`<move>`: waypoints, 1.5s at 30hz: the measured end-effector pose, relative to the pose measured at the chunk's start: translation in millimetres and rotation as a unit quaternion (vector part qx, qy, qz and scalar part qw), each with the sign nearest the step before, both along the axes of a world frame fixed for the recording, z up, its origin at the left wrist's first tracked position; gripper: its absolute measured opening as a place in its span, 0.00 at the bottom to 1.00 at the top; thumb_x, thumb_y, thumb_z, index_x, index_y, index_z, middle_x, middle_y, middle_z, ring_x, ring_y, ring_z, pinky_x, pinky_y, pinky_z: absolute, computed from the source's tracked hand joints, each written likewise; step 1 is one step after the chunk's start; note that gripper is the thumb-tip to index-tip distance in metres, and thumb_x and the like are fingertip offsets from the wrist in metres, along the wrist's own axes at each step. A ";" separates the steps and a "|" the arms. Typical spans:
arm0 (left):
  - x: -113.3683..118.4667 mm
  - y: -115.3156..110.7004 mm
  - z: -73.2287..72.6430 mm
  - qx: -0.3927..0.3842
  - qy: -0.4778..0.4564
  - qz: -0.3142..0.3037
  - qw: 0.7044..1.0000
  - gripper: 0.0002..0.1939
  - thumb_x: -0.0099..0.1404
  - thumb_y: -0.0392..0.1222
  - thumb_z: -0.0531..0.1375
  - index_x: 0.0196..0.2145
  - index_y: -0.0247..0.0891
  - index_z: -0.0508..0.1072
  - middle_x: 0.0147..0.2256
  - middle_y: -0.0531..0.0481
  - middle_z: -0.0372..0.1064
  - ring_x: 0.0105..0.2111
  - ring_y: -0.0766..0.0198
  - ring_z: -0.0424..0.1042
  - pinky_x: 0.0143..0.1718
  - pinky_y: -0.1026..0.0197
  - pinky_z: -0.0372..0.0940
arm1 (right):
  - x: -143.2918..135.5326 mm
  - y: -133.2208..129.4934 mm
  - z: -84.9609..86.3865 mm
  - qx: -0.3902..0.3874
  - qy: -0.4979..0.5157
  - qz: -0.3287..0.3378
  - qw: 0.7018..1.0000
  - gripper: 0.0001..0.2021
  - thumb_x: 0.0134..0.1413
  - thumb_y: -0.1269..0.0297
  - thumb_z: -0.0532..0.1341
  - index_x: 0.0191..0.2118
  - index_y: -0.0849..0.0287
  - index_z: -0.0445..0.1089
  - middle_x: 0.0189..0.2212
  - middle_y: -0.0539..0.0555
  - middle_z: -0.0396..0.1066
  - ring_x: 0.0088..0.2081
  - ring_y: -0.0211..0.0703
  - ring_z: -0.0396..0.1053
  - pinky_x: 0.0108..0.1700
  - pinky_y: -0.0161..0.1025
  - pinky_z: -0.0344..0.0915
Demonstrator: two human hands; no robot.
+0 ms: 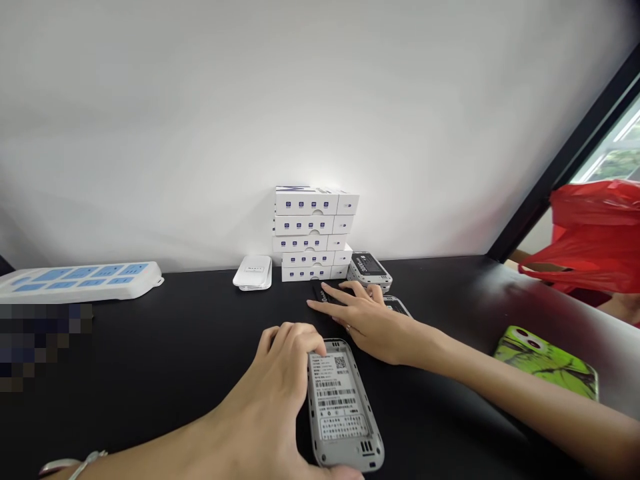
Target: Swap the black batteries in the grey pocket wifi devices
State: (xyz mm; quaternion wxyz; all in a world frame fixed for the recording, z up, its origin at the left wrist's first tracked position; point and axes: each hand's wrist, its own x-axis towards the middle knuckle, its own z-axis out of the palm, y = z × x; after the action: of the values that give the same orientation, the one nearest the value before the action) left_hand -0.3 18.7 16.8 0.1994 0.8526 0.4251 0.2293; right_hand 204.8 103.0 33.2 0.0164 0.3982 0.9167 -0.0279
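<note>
My left hand (287, 373) is closed around the left side of a grey handheld device (345, 400), possibly a portable router. Its back is off, so a label with barcodes and a QR code shows in the battery bay. Farther off, my right hand (367, 317) reaches to a flat black battery (319, 291) with white print, near the foot of the box stack. The battery lies between the thumb and forefinger, partly covered by them. Beneath and behind that hand, another device with a black battery (397, 305) is partly hidden.
White boxes (305, 225) stand stacked against the wall, with battery-fitted devices (371, 268) to their right. White covers (253, 273) lie left of the boxes. A power strip (100, 281) is at far left, a green patterned phone case (547, 360) at right, and a red bag (595, 233) beyond.
</note>
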 end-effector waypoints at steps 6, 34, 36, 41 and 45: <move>1.9 0.1 -3.6 0.005 0.002 0.004 1.000 0.41 0.44 0.54 0.72 0.47 0.41 0.53 0.51 0.39 0.56 0.50 0.40 0.58 0.49 0.37 0.63 | 0.6 7.3 -11.9 0.130 0.005 0.016 0.991 0.31 0.58 0.79 0.46 0.66 0.59 0.55 0.60 0.63 0.63 0.58 0.68 0.53 0.50 0.64 0.57; -9.8 37.5 0.5 0.172 0.090 0.092 0.977 0.18 0.71 0.49 0.54 0.54 0.39 0.67 0.57 0.39 0.59 0.58 0.42 0.57 0.55 0.38 0.59 | 51.1 -1.4 77.7 -0.126 -0.100 -0.168 0.973 0.31 0.30 0.46 0.71 0.44 0.54 0.70 0.46 0.58 0.70 0.43 0.63 0.71 0.39 0.51 0.67; -5.3 26.2 1.9 0.182 0.095 0.060 0.977 0.16 0.70 0.47 0.55 0.52 0.40 0.67 0.54 0.41 0.62 0.54 0.45 0.61 0.53 0.40 0.62 | 47.5 0.5 69.2 -0.119 -0.114 -0.171 0.971 0.30 0.30 0.45 0.71 0.41 0.56 0.69 0.43 0.59 0.70 0.42 0.63 0.71 0.38 0.51 0.67; 0.4 9.5 1.0 0.170 0.094 0.000 0.981 0.15 0.70 0.44 0.55 0.53 0.42 0.64 0.56 0.41 0.61 0.53 0.46 0.64 0.51 0.42 0.65 | 49.3 -4.9 58.1 -0.145 -0.085 -0.170 0.971 0.33 0.30 0.43 0.70 0.43 0.58 0.67 0.48 0.61 0.67 0.44 0.63 0.70 0.40 0.51 0.68; 3.9 5.4 0.7 0.064 0.055 -0.003 0.996 0.21 0.65 0.49 0.61 0.53 0.44 0.63 0.57 0.44 0.59 0.55 0.46 0.64 0.54 0.42 0.65 | 42.6 -22.6 55.6 -0.156 -0.059 -0.110 0.980 0.42 0.26 0.44 0.72 0.49 0.62 0.65 0.51 0.64 0.64 0.50 0.66 0.66 0.48 0.54 0.67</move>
State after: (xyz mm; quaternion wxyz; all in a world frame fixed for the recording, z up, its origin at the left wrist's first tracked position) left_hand 3.6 24.0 17.4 0.1217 0.8762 0.4175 0.2077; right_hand 247.4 80.4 88.8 0.1293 0.4899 0.8491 -0.1490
